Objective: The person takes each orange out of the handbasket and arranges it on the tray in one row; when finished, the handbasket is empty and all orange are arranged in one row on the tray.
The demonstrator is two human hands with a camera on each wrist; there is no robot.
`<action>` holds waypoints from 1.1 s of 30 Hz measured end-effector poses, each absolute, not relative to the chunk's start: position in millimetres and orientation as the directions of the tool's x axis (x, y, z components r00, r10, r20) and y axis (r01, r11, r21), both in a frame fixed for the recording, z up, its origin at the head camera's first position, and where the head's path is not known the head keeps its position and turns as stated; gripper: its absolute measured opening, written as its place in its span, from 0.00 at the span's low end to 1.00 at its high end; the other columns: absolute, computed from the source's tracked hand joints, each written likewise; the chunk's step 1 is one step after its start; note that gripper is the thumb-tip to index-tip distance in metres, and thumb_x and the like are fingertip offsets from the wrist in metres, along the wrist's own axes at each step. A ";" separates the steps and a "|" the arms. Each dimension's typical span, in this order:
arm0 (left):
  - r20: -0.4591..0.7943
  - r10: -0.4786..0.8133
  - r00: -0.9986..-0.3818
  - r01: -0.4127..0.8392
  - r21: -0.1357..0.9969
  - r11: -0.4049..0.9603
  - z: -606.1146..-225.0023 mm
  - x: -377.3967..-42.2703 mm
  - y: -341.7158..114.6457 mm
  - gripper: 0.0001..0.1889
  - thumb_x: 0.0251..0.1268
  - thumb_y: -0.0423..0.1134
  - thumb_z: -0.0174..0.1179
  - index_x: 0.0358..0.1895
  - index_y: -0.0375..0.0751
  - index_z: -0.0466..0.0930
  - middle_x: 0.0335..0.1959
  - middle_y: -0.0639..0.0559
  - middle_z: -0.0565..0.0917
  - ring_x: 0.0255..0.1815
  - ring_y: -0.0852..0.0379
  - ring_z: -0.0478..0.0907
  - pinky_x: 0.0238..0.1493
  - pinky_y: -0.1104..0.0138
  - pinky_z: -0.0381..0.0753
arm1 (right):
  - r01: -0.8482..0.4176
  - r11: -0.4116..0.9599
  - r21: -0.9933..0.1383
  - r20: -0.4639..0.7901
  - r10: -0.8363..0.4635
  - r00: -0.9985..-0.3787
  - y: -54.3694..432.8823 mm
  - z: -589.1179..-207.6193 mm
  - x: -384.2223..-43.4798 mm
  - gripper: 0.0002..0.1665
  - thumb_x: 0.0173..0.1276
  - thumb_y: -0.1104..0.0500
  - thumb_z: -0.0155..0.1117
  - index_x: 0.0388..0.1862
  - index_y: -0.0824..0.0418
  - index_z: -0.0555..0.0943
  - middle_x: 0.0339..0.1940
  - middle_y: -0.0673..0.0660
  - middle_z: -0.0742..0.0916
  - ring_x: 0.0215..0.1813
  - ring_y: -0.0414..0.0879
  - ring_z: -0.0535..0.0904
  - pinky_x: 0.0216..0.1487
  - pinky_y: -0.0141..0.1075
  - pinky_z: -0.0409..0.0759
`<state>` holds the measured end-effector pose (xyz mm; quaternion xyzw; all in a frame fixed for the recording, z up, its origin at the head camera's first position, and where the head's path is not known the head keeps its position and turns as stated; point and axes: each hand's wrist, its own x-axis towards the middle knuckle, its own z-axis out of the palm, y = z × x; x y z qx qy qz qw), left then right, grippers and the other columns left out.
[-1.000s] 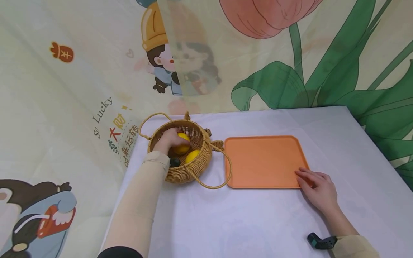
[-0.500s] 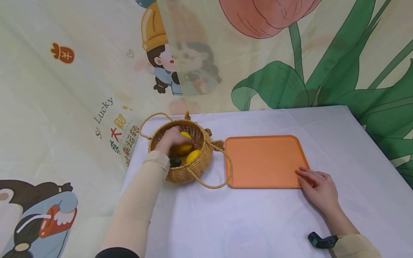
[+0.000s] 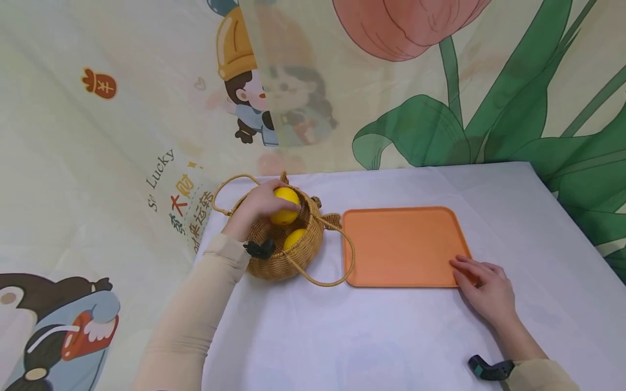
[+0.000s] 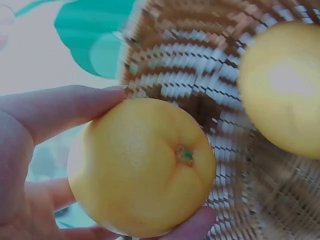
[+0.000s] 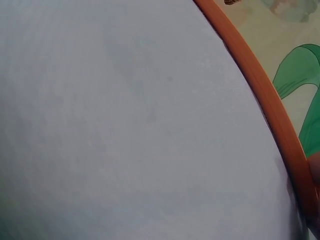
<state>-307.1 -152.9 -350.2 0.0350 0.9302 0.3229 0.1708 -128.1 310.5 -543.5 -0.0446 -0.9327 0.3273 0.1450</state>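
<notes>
My left hand [image 3: 264,202] holds a round yellow citrus fruit [image 3: 285,205] at the mouth of a wicker basket [image 3: 274,267]. In the left wrist view, thumb and fingers curl round this fruit [image 4: 142,170], and its green stem end shows. A second yellow citrus fruit [image 3: 294,238] lies inside the basket, partly hidden by its wall; this other fruit [image 4: 285,90] appears at the right of the left wrist view. Over the near right corner of an orange tray [image 3: 403,247], my right hand [image 3: 486,290] rests with loosely bent fingers. The tray's rim [image 5: 260,95] crosses the right wrist view.
Both stand on a table with a white cloth [image 3: 362,331]. One looped basket handle [image 3: 353,255] hangs out over the tray's left edge, and another handle [image 3: 230,182] sticks out at the back left. A printed curtain [image 3: 313,81] closes off the back and left sides.
My left hand has risen from inside the basket to its rim, bringing the citrus fruit up with it. My right hand has stayed at the tray's corner.
</notes>
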 end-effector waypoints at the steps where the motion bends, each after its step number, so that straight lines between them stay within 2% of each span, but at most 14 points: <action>1: -0.286 0.179 -0.941 -0.042 0.625 0.779 -346.9 -304.9 -150.9 0.38 0.57 0.50 0.73 0.70 0.44 0.70 0.60 0.38 0.76 0.49 0.40 0.76 0.43 0.48 0.85 | -0.010 0.782 -0.623 0.242 0.180 -0.953 310.2 -543.6 -127.6 0.19 0.72 0.59 0.68 0.59 0.64 0.85 0.63 0.67 0.83 0.63 0.66 0.66 0.56 0.64 0.62; 10: -0.094 0.241 -0.966 0.118 0.671 0.732 -317.5 -292.6 -127.2 0.33 0.59 0.49 0.71 0.66 0.42 0.74 0.54 0.41 0.79 0.50 0.43 0.75 0.48 0.54 0.79 | -0.035 0.772 -0.634 0.263 0.173 -0.949 308.3 -543.3 -125.5 0.18 0.71 0.60 0.69 0.58 0.64 0.86 0.62 0.67 0.83 0.62 0.66 0.67 0.53 0.61 0.62; 18: -0.104 0.288 -0.952 0.115 0.750 0.651 -311.3 -284.0 -92.2 0.34 0.57 0.55 0.73 0.65 0.48 0.75 0.52 0.48 0.80 0.48 0.47 0.77 0.44 0.57 0.82 | -0.039 0.777 -0.628 0.275 0.175 -0.945 307.7 -539.8 -126.5 0.18 0.71 0.60 0.69 0.57 0.64 0.86 0.62 0.68 0.83 0.62 0.66 0.67 0.53 0.61 0.62; 26: -0.089 0.341 -0.936 0.170 0.734 0.658 -320.9 -276.7 -55.3 0.32 0.57 0.57 0.72 0.63 0.51 0.76 0.47 0.50 0.81 0.45 0.50 0.78 0.41 0.59 0.82 | -0.040 0.778 -0.627 0.279 0.176 -0.944 308.5 -542.5 -126.8 0.18 0.71 0.60 0.70 0.57 0.64 0.86 0.62 0.67 0.83 0.61 0.65 0.67 0.53 0.62 0.62; 33: -0.100 0.378 -0.920 0.204 0.702 0.682 -351.4 -275.3 -12.6 0.31 0.57 0.57 0.72 0.62 0.50 0.76 0.46 0.52 0.81 0.44 0.52 0.78 0.39 0.63 0.81 | -0.013 0.782 -0.623 0.266 0.196 -0.944 309.9 -543.7 -125.5 0.18 0.71 0.59 0.69 0.57 0.64 0.86 0.62 0.66 0.83 0.61 0.65 0.68 0.54 0.62 0.62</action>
